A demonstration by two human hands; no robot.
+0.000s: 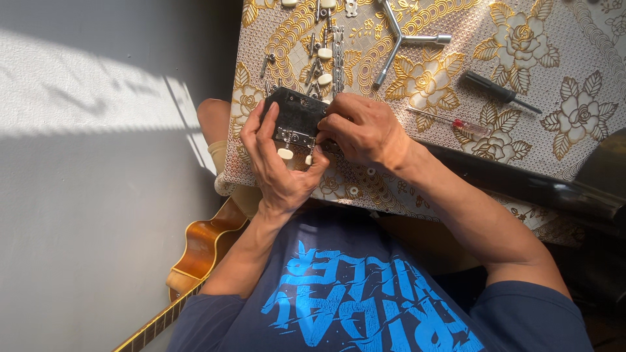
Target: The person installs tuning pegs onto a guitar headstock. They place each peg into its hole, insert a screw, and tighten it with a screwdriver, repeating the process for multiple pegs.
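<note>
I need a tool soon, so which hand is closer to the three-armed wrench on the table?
Right. The right hand lies just below the three-armed wrench; the left hand is farther down and left.

The right hand (365,130) hides part of the black headstock (297,111).

Two hands on a black guitar headstock at the table's near-left corner

The left hand (277,163) cups the headstock (297,112) from below; the right hand (362,130) pinches at its tuning pegs (285,153). Loose tuners (324,53), a three-way wrench (404,39) and two screwdrivers (499,91) lie toward the table's (587,52) far edge. A guitar body (202,248) rests on the floor beside the near-left corner.
</note>
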